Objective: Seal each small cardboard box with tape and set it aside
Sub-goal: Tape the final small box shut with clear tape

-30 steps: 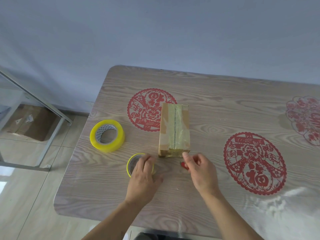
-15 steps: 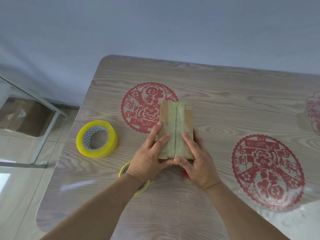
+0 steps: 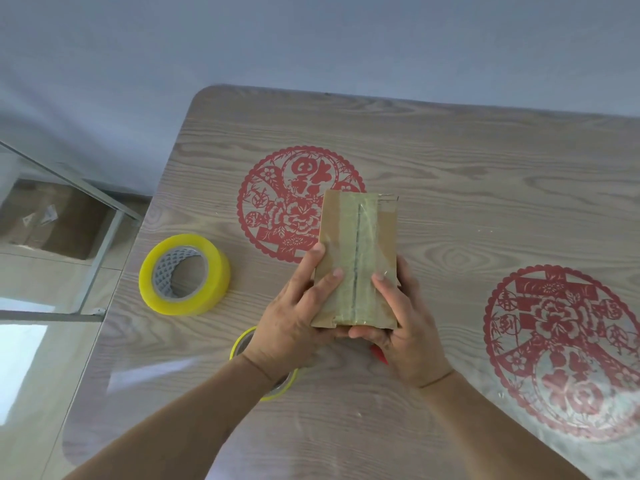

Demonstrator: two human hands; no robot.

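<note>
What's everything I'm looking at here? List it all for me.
cardboard box: one, brown, taped along its top seam, held in both hands over the table
big tape roll: one, yellow, on the table left of the box
second tape roll: one, yellow-rimmed, mostly hidden under the left wrist
red object: one, small, peeking out under the right hand; cannot identify
paper-cut designs: three, red, on the tabletop
table: one, wood-grain
left hand: grips box
right hand: grips box

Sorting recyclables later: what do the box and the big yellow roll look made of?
Box: brown cardboard, matte, its top seam under glossy, wrinkled clear tape. Big roll: yellowish translucent plastic tape, shiny, wound on a printed core, probably cardboard.
</note>
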